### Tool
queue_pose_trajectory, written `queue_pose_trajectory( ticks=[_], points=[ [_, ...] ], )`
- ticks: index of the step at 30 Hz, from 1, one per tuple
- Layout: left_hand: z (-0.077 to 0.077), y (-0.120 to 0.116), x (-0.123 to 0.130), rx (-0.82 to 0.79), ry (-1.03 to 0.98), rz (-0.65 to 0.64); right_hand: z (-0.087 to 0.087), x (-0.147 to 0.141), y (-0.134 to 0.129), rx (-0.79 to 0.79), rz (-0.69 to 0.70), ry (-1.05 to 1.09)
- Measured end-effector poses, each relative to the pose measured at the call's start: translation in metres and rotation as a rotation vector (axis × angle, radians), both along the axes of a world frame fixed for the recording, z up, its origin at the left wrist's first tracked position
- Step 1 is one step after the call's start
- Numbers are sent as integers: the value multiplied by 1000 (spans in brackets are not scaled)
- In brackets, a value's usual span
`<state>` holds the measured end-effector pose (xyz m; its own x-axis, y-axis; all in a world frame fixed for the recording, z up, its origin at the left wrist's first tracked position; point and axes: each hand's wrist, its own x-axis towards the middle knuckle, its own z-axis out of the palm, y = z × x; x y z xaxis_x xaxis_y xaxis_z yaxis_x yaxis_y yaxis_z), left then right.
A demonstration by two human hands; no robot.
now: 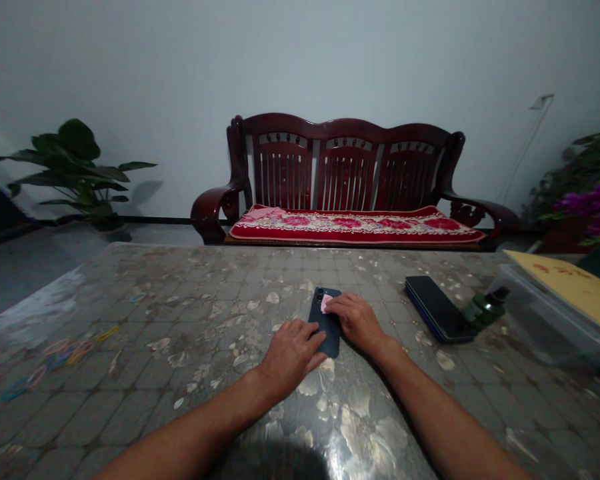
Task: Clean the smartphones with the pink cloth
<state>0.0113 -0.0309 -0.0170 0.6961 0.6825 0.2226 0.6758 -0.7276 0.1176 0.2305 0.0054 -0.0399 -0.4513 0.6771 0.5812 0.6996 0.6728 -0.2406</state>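
A dark blue smartphone [333, 333] lies back side up on the table, with its camera lenses at the far left corner. My left hand [293, 350] steadies it from the left, with fingers on its back and the thumb near its lower end. Between the fingertips of my right hand [356, 320] is a small pink piece of cloth or paper [325, 304]. That pink piece is pressed against the phone's back beside the lenses. My right hand is closed in a pinch, and its palm is hidden.
To the right lie a stack of dark phones or flat cases [437, 308], a green bottle [486, 310] and a clear plastic box [535, 327] under a yellow board [575, 283]. Coloured bands [67, 353] are scattered at left. Beyond the patterned table [180, 413] stands a wooden bench [347, 160].
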Motion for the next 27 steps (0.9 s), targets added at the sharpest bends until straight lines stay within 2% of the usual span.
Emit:
queue_pose_trajectory(
  ticks=[8, 16, 22, 24, 27],
  points=[
    [-2, 1, 0, 1, -12, -4, 5, -1, -11, -13, 66, -13],
    [0, 1, 0, 16, 6, -8, 0, 0, -3, 23, -44, 25],
    [0, 1, 1, 14, 20, -15, 6, -2, -12, 8, 113, -18],
    [-2, 2, 0, 18, 13, -23, 5, -2, -9, 5, 99, -29],
    [-5, 2, -1, 35, -7, -26, 0, 0, 0, 8, 6, -16]
  ],
)
